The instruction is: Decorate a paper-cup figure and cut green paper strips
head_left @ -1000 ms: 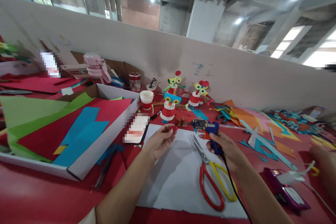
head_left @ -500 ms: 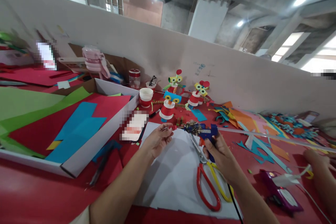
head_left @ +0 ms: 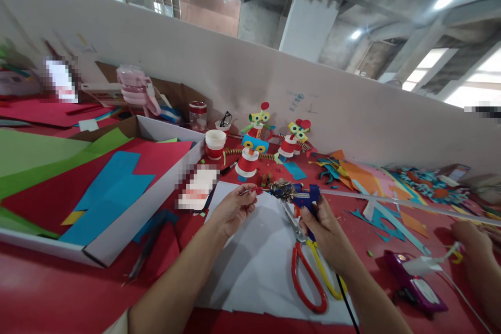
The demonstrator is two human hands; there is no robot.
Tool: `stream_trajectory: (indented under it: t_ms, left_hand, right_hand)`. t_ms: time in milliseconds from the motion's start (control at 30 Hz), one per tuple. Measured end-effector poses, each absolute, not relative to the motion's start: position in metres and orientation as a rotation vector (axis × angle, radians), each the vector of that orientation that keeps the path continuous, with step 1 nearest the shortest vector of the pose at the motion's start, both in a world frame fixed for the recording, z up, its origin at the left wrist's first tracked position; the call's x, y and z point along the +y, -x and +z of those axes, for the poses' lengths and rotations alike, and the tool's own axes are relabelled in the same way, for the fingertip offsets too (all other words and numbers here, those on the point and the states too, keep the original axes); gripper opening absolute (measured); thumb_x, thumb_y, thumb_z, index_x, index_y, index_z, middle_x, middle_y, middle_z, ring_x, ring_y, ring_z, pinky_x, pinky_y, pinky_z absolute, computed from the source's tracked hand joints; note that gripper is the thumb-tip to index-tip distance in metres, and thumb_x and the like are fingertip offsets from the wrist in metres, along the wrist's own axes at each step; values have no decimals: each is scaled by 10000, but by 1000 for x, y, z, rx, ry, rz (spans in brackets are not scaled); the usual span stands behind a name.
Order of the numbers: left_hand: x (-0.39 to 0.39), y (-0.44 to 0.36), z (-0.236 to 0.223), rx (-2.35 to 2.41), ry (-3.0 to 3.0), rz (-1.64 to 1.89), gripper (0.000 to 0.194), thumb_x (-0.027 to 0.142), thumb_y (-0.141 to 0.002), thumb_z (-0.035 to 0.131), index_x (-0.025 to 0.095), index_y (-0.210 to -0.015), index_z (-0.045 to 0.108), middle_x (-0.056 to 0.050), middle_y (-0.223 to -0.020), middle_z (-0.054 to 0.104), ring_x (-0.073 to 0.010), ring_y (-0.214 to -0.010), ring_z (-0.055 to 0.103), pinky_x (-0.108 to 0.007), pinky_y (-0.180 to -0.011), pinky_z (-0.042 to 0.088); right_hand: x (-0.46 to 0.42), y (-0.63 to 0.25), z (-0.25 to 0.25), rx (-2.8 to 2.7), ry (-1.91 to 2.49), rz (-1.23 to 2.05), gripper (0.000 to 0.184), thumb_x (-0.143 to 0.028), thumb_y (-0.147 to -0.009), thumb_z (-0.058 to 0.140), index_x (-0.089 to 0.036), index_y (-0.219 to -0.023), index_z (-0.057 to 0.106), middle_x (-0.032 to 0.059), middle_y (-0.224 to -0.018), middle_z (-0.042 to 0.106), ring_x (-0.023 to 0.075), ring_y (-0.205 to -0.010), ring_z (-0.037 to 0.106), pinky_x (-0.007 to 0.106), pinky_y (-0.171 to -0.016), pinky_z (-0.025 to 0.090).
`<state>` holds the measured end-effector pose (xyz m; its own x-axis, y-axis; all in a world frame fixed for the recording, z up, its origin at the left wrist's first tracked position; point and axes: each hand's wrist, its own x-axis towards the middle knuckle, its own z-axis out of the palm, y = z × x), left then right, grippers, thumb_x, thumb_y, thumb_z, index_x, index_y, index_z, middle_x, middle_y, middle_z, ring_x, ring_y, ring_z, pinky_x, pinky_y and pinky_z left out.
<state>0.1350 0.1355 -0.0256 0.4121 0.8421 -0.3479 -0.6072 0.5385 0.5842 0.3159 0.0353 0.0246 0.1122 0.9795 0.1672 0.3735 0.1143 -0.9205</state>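
Observation:
My left hand [head_left: 239, 210] pinches a small red piece [head_left: 257, 191], perhaps paper, between thumb and fingertips. Wrapped around the grip of a blue glue gun [head_left: 307, 196] is my right hand [head_left: 323, 224]. The gun's nozzle, with a clump of dried strings around it, points left and meets or nearly meets the red piece. A clear glue stick [head_left: 356, 198] runs out of its back to the right. Below lie scissors [head_left: 307, 271] with one red and one yellow handle, resting on white sheets [head_left: 242, 266].
A white box [head_left: 172, 167] of coloured paper stands left. Paper-cup figures [head_left: 247, 163], a cup [head_left: 215, 144] and a phone [head_left: 199, 188] sit beyond my hands. Paper scraps [head_left: 376, 177] and a purple power strip [head_left: 415, 282] lie right, near another person's hand [head_left: 472, 240].
The view has shifted slightly. My hands keep the same hold, with the glue gun's nozzle still at the red piece.

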Motion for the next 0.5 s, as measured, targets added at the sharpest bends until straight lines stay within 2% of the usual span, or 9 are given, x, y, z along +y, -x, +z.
stream_trajectory:
  t_ms: [500]
  left_hand:
    - [135, -135, -24, 664, -397, 945, 257, -8, -643, 739, 157, -804, 626, 21, -636, 556, -69, -564, 533, -162, -521, 416]
  right_hand:
    - [34, -314, 33, -1458, 1432, 763, 221, -463, -897, 512, -249, -906, 454, -61, -689, 463, 99, -532, 406, 234, -498, 377]
